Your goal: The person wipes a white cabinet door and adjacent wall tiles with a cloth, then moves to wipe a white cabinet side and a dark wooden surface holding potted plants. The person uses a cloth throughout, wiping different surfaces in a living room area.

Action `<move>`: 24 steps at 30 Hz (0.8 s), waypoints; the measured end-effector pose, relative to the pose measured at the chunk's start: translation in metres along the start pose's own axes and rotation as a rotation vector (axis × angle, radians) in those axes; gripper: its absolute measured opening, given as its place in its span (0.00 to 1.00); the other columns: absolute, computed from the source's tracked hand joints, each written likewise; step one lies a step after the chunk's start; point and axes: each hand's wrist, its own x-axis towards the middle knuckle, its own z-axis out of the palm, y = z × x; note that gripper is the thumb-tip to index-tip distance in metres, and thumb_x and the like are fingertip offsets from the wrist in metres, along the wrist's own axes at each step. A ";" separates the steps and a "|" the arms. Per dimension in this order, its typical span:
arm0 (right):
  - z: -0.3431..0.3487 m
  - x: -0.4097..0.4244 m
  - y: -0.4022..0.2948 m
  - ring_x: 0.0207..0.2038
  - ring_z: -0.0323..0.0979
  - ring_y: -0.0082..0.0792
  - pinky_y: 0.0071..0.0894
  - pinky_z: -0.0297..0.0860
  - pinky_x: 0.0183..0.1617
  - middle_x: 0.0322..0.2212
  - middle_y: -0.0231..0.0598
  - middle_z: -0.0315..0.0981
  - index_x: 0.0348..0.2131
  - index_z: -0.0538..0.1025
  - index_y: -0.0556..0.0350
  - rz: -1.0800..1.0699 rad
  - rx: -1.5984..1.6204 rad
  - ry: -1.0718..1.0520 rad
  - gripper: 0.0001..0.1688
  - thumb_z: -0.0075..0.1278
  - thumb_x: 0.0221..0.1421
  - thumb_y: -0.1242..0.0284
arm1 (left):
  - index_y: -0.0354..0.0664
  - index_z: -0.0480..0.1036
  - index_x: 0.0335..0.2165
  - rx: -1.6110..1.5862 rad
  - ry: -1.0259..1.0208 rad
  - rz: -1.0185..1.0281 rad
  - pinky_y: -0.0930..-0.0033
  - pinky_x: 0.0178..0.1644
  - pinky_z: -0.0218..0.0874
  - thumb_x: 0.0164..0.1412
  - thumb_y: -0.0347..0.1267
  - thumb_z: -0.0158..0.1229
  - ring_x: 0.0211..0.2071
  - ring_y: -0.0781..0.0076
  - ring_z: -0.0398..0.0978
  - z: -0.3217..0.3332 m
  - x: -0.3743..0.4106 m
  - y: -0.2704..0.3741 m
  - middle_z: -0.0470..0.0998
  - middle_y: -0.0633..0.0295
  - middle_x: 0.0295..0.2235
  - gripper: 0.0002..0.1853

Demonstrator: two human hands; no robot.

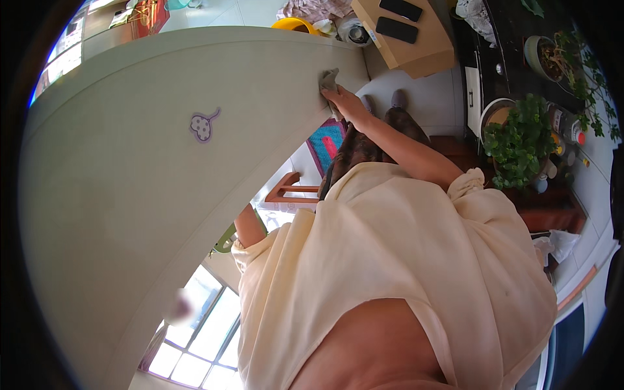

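Note:
My right hand (347, 106) grips a crumpled grey cloth (329, 80) and presses it against a broad off-white door-like panel (146, 195). The cloth is near the panel's far end, by its lower corner. A purple-and-white polka-dot sticker (202, 126) is stuck on the same face, well to the left of the cloth. My left forearm (249, 226) goes behind the panel's edge, so my left hand is out of view.
A cardboard box (421, 53) with two dark phones (397, 30) on it stands beyond my feet. To the right are a leafy potted plant (519, 141), another potted plant (543, 58) and bottles (568, 126). A wooden stool-like frame (282, 187) and a colourful mat (326, 146) show behind the panel.

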 end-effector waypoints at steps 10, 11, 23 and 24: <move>-0.012 0.009 -0.042 0.30 0.66 0.21 0.21 0.62 0.37 0.26 0.34 0.69 0.44 0.68 0.51 -0.137 -0.193 -0.121 0.28 0.45 0.48 0.53 | 0.43 0.64 0.45 0.056 -0.065 0.025 0.58 0.41 0.63 0.49 0.36 0.52 0.41 0.61 0.70 0.012 -0.010 0.004 0.70 0.51 0.39 0.22; -0.016 0.013 -0.040 0.30 0.66 0.21 0.22 0.62 0.36 0.25 0.34 0.70 0.43 0.68 0.52 -0.132 -0.272 -0.126 0.28 0.45 0.48 0.53 | 0.43 0.64 0.45 0.066 -0.069 0.029 0.58 0.41 0.62 0.49 0.36 0.52 0.41 0.61 0.70 0.012 -0.009 0.003 0.70 0.51 0.38 0.22; -0.021 0.026 -0.048 0.27 0.68 0.27 0.25 0.63 0.32 0.26 0.37 0.70 0.40 0.67 0.55 -0.065 -0.448 -0.245 0.31 0.46 0.46 0.50 | 0.43 0.65 0.44 0.135 -0.075 0.008 0.58 0.41 0.62 0.49 0.37 0.53 0.41 0.61 0.70 0.005 -0.012 -0.001 0.71 0.50 0.38 0.22; -0.022 0.026 -0.048 0.27 0.68 0.27 0.25 0.63 0.32 0.26 0.37 0.70 0.40 0.67 0.55 -0.065 -0.451 -0.246 0.31 0.46 0.46 0.50 | 0.43 0.65 0.44 0.142 -0.077 0.007 0.58 0.41 0.62 0.48 0.37 0.53 0.41 0.61 0.70 0.007 -0.012 -0.001 0.71 0.49 0.38 0.23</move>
